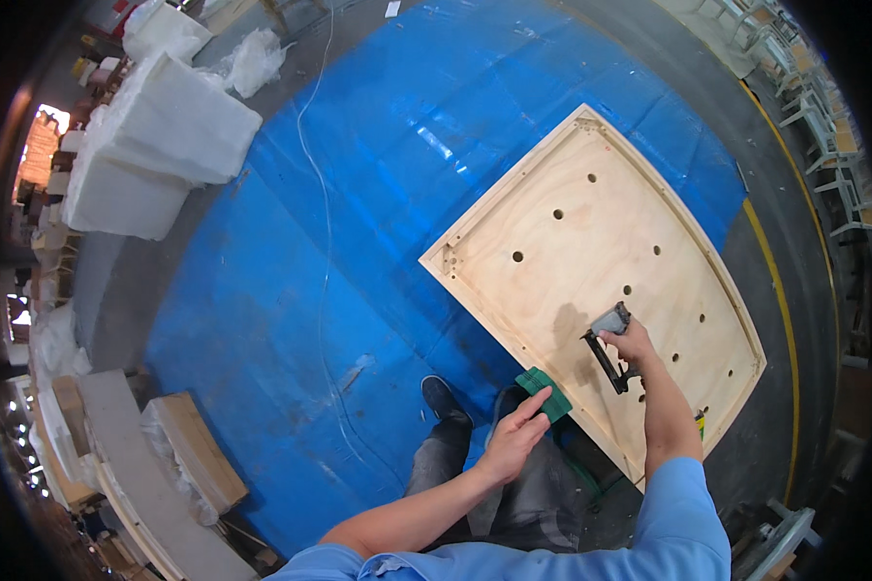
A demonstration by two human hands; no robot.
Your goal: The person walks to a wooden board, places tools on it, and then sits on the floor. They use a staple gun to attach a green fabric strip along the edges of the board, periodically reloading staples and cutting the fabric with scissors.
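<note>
My right hand (634, 347) is wrapped round the grip of a staple gun (608, 341), grey on top with a black magazine. The gun is above a pale wooden panel (591, 252) with a raised rim and several round holes. My left hand (516, 443) holds a folded bundle of green strips (546, 392), which look like webbing, against the panel's near left edge. The bundle partly overlaps the rim. Part of the panel's right side is hidden behind my right forearm.
Under the panel's far side spreads a blue sheet (397, 174); a thin clear hose (327, 242) snakes across it. Wrapped white furniture (165, 136) stands at far left, a cardboard box (196, 450) at lower left. Chair frames (824, 126) line the right, beyond a yellow floor line (783, 290).
</note>
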